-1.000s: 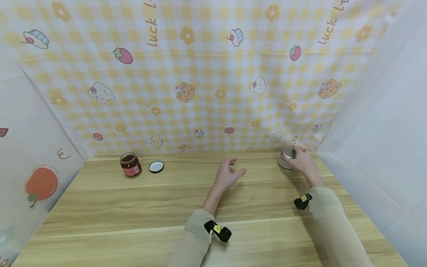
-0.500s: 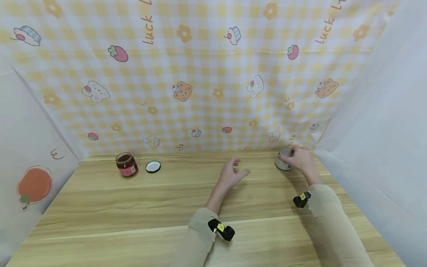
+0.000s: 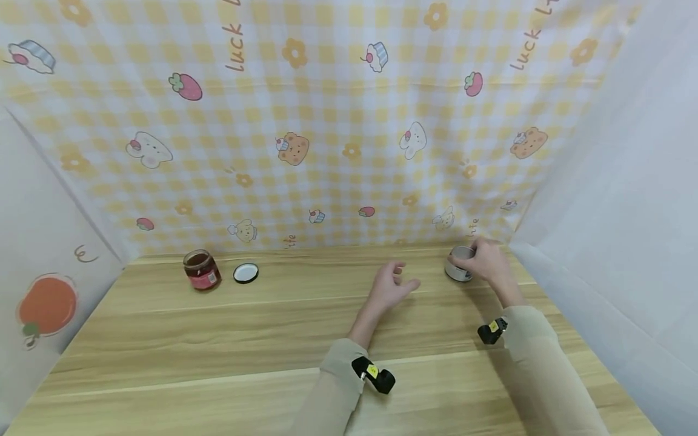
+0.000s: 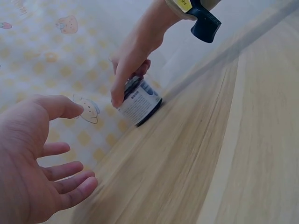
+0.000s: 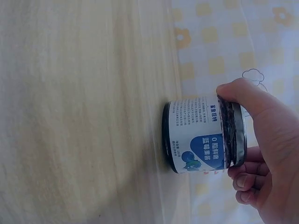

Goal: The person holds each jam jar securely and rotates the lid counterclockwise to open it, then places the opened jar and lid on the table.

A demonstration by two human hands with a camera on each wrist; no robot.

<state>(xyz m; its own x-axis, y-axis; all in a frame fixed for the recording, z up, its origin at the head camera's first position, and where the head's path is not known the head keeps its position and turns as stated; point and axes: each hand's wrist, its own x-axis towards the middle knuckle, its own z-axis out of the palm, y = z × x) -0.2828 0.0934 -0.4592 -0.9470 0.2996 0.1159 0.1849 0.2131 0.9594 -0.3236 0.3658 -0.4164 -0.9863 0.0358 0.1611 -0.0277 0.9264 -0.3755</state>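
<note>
My right hand grips a blueberry jam jar by its upper part, thumb on one side and fingers on the other. The jar has a white label with blue berries, and its silvery lid is partly covered by the hand in the head view. Its base is at the tabletop; I cannot tell whether it touches. To the left of that jar, my left hand hovers over the table with spread, relaxed fingers and nothing in them, palm turned toward the jar.
At the back left of the wooden table stands an uncapped jar with dark red contents and a red label. A white lid with a dark rim lies beside it. A checked yellow curtain hangs behind the table.
My left hand has moved right, closer to the jam jar. The right hand keeps its grip on the jar. The head view has shifted slightly to the right.
</note>
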